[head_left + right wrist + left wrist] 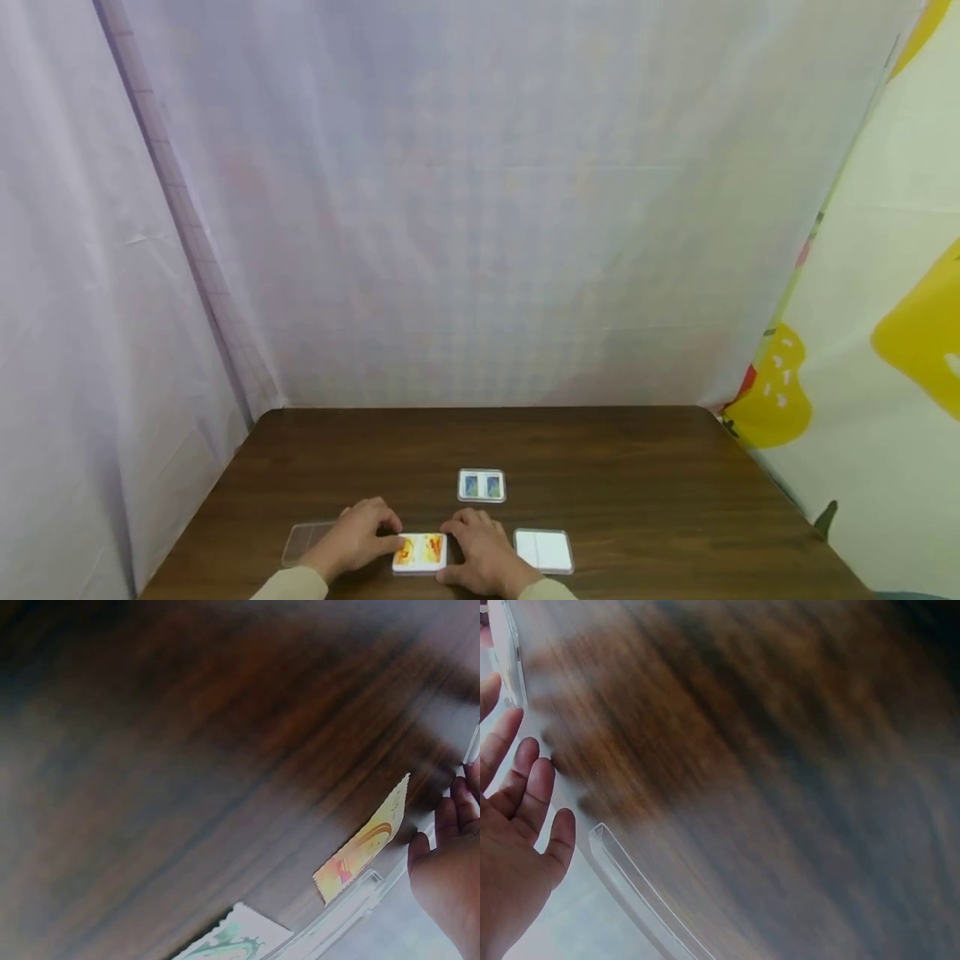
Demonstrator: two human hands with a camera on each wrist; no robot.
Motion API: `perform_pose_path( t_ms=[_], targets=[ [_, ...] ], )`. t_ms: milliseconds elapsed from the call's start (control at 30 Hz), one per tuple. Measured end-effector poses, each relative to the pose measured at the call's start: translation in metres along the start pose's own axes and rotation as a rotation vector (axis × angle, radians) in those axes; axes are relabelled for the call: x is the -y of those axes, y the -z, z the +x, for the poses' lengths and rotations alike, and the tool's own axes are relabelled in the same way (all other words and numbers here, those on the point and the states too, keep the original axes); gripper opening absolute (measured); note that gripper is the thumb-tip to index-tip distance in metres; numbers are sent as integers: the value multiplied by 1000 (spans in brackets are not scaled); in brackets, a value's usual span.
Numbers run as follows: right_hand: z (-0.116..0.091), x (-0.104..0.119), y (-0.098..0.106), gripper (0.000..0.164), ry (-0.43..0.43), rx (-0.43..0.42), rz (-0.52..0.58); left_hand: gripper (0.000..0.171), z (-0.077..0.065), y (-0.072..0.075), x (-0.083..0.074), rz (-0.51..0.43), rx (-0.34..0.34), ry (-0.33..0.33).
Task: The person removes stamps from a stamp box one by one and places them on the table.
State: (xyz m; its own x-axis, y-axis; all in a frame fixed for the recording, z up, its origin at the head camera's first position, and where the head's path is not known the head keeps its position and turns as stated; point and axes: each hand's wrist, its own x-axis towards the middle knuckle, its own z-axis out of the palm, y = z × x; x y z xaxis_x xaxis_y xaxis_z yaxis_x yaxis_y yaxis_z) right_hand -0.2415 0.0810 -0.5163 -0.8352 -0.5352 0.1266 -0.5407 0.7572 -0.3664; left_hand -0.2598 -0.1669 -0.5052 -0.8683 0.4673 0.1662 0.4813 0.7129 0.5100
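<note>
A small clear case (419, 568) with two orange-and-yellow stamps inside lies flat on the brown table between the two hands. At its left edge, my left hand (358, 538) holds the case, thumb on the edge and index finger by the far corner. My right hand (483, 553) grips the right side, with the thumb at the near corner and the index finger at the far one. In the left wrist view, the remaining fingers of the left hand (525, 802) spread loosely. The right hand (450, 855) shows only partly at the right wrist view's edge.
Beyond the hands lies a case (482, 486) with two blue-green stamps. A white-backed case (551, 552) sits right of the right hand, and a transparent cover (300, 542) beside the left wrist. In the right wrist view, an orange stamp (364, 844) and a green-white stamp (232, 937) show.
</note>
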Motion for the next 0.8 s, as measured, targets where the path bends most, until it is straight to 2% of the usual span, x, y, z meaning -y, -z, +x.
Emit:
perform_pose_path(
  t_ms=[167, 367, 567, 800],
  targets=[
    [-2, 0, -2, 53, 33, -23, -7, 15, -1, -2, 1, -12, 10, 17],
    [-1, 1, 2, 55, 6, -14, -30, 13, 2, -3, 2, 9, -4, 3],
    [2, 1, 3, 55, -28, 15, -18, 13, 4, -3, 0, 26, -6, 18],
    [1, -1, -1, 57, -13, 16, -4, 11, 3, -4, -1, 47, -22, 33]
  ],
)
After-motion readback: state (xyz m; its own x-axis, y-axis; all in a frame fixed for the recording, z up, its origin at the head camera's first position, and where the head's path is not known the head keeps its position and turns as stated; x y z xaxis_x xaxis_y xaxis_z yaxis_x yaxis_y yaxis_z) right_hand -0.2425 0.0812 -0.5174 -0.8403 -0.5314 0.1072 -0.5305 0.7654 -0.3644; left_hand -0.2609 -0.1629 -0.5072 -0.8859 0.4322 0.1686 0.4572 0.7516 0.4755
